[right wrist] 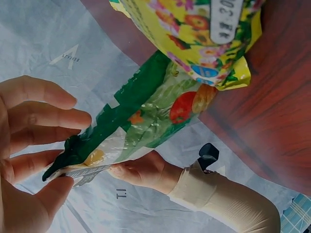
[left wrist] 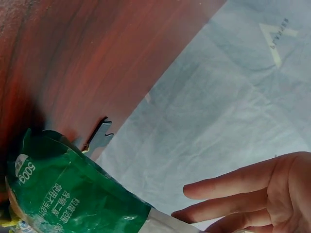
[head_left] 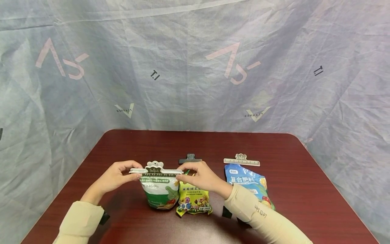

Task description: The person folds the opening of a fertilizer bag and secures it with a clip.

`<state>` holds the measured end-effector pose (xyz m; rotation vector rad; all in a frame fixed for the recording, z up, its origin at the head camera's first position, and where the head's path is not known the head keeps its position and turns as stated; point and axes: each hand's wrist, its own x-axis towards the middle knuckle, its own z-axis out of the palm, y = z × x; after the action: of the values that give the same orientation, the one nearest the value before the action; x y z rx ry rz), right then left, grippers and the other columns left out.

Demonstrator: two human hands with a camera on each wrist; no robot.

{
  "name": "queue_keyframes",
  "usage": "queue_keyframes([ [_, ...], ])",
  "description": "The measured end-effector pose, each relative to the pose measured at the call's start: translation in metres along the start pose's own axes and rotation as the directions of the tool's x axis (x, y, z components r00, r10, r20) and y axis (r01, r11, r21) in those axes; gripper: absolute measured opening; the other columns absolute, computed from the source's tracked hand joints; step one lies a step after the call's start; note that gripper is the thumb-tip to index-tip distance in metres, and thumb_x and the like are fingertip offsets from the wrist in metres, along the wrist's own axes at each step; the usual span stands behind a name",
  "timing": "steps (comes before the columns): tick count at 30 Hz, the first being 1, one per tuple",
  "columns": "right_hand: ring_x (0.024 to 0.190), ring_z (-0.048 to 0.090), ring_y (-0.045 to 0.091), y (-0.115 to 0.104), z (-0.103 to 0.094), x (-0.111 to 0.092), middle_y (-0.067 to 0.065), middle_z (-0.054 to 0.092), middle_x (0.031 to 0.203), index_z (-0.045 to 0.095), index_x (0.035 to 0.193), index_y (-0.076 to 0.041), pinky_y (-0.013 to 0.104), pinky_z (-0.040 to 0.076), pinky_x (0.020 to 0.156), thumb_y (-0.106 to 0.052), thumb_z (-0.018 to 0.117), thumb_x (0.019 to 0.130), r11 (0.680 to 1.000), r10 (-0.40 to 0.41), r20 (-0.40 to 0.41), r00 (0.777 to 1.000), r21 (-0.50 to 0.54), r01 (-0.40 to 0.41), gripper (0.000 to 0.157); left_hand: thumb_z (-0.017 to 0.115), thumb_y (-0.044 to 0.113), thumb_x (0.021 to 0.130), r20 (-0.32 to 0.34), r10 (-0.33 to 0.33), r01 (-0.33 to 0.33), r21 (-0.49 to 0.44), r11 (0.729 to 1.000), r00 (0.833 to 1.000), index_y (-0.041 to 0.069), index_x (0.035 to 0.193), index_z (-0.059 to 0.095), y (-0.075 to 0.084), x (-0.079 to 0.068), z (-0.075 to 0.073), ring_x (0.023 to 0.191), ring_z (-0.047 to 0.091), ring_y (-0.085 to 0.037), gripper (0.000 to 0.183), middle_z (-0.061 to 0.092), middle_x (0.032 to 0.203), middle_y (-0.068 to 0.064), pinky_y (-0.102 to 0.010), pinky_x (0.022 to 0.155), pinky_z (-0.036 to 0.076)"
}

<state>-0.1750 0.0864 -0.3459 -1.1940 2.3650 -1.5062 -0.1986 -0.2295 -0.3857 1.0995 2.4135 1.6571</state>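
A wide white bag clip spans the top edge of a green-and-white fertilizer bag. At the clip's left end, my left hand pinches it between thumb and fingers. My right hand pinches the opposite end, its forearm reaching across in front of a blue bag. In the right wrist view the bag slants, its folded top between the right thumb and fingers, with the clip along that edge. The left wrist view shows the bag's green back beside the left fingers.
A yellow flower-printed bag is just right of the green one. Farther right lies the blue fertilizer bag, with a pale clip behind it. A dark clip rests behind the yellow bag. The dark red table ends at a grey cloth backdrop.
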Motion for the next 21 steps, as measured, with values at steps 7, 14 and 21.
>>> queue_keyframes([
  [7,0.065,0.061,0.006,-0.0008,0.001,0.0001,0.015,0.067,0.085,0.065,0.101,-0.001,0.023,0.046,0.053,-0.007,0.058,0.089,0.999,0.028,0.002,1.0,0.021,-0.028,0.015,0.062,-0.005,0.083,-0.003,0.002,-0.002,-0.039,0.999,1.0,0.007,0.098,0.062,-0.0012,-0.0013,0.0036,0.075,0.061,-0.011,0.019,0.063,0.086,0.0,-0.032,0.061,0.054],
  [14,0.064,0.057,0.01,-0.0058,0.0006,0.0006,0.012,0.066,0.086,0.066,0.1,-0.004,0.021,0.043,0.054,-0.008,0.058,0.09,0.998,0.069,-0.009,0.998,0.001,-0.069,0.014,0.063,-0.006,0.082,-0.045,0.002,0.0,0.043,0.999,0.999,0.005,0.096,0.062,-0.0009,-0.0016,0.0044,0.069,0.06,-0.017,0.018,0.062,0.084,-0.001,-0.03,0.059,0.053],
  [21,0.072,0.058,0.019,-0.0057,0.0016,0.0001,0.008,0.067,0.088,0.066,0.1,-0.004,0.022,0.045,0.062,-0.009,0.058,0.09,0.998,0.056,-0.027,0.998,-0.033,-0.057,0.014,0.063,-0.005,0.083,-0.068,-0.012,0.016,0.058,0.998,0.998,0.006,0.097,0.061,-0.0021,-0.0021,0.0058,0.069,0.06,-0.018,0.018,0.062,0.085,-0.001,-0.029,0.059,0.053],
])
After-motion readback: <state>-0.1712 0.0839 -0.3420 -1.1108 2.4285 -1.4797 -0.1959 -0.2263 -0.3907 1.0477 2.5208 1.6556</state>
